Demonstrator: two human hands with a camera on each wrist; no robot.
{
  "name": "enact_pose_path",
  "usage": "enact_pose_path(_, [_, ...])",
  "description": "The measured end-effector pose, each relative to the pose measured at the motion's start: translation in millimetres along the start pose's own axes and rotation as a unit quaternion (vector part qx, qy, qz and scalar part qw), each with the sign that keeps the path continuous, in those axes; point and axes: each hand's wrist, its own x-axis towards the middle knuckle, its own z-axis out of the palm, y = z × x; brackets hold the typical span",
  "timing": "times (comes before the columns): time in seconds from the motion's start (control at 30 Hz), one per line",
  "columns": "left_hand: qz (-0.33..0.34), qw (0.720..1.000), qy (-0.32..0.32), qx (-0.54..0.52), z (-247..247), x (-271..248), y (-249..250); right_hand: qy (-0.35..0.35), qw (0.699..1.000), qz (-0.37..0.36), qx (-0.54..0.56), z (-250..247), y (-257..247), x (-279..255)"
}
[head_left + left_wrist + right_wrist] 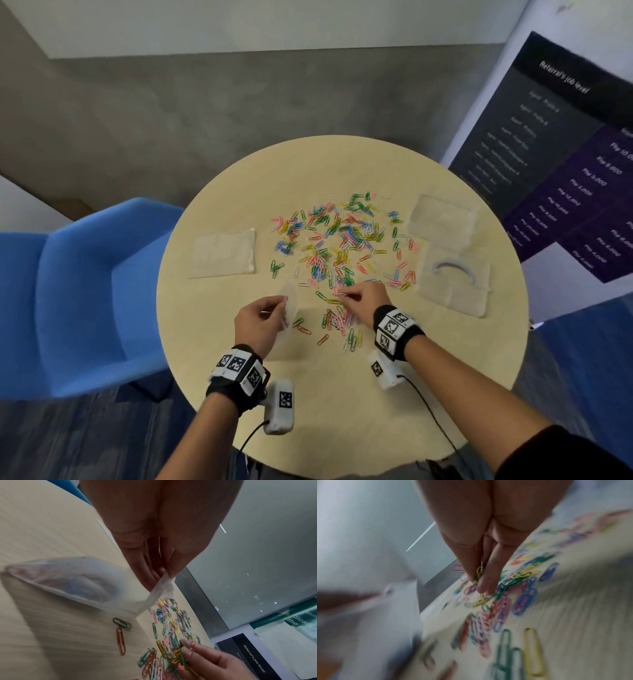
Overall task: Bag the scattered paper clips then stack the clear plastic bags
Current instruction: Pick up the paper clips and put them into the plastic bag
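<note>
Coloured paper clips (337,240) lie scattered across the middle of a round beige table (342,394). My left hand (262,320) pinches the rim of a clear plastic bag (290,305), whose mouth gapes open (68,580) with a few clips inside. My right hand (363,296) is at the near edge of the pile, its fingertips (485,586) pinching a small bunch of clips (180,657). More clips (342,325) lie just below that hand. In the right wrist view the clips (522,595) are blurred.
A flat clear bag (224,253) lies at the table's left; two more bags (443,219) (455,281) lie at the right. A blue chair (78,294) stands left of the table, a dark poster (565,164) to the right.
</note>
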Motion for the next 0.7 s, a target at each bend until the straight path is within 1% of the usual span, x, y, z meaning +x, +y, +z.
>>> enact_pose_path(0.07, [-0.004, 1.000, -0.008, 0.005, 2, 2, -1, 0.017, 0.989, 0.061, 0.130, -6, 4, -3])
enact_pose_path(0.13, [-0.003, 1.000, -0.014, 0.012, 5, 4, 0, 0.025, 0.967, 0.114, 0.226, -13, 6, -6])
enact_pose_path(0.2, [0.004, 1.000, -0.018, 0.017, 7, 7, 1, 0.020, 0.939, 0.151, 0.309, -17, 5, -7])
enact_pose_path(0.23, [0.007, 1.000, -0.019, 0.020, 8, 8, 2, 0.014, 0.919, 0.163, 0.358, -18, 2, -8])
enact_pose_path(0.27, [0.009, 1.000, -0.020, 0.022, 9, 8, 3, 0.005, 0.894, 0.171, 0.414, -18, -2, -9])
enact_pose_path(0.37, [0.019, 0.999, -0.025, 0.022, 17, 10, 3, -0.035, 0.793, 0.190, 0.577, -13, -27, -16])
enact_pose_path(0.4, [0.026, 0.999, -0.028, 0.024, 19, 10, 3, -0.051, 0.778, 0.187, 0.597, -10, -37, -19])
enact_pose_path(0.43, [0.033, 0.999, -0.032, 0.025, 22, 9, 4, -0.065, 0.779, 0.180, 0.597, -6, -46, -20])
enact_pose_path(0.47, [0.039, 0.998, -0.035, 0.025, 24, 9, 5, -0.075, 0.798, 0.169, 0.574, 0, -53, -20])
enact_pose_path(0.5, [0.042, 0.998, -0.035, 0.023, 26, 8, 5, -0.083, 0.823, 0.160, 0.539, 5, -59, -21])
enact_pose_path(0.57, [0.046, 0.998, -0.028, 0.020, 27, 8, 6, -0.081, 0.871, 0.158, 0.458, 16, -62, -19])
enact_pose_path(0.63, [0.042, 0.999, -0.021, 0.011, 26, 9, 5, -0.068, 0.906, 0.162, 0.384, 25, -60, -15])
enact_pose_path(0.7, [0.040, 0.999, -0.026, 0.011, 26, 9, 5, -0.064, 0.943, 0.135, 0.297, 31, -61, -13])
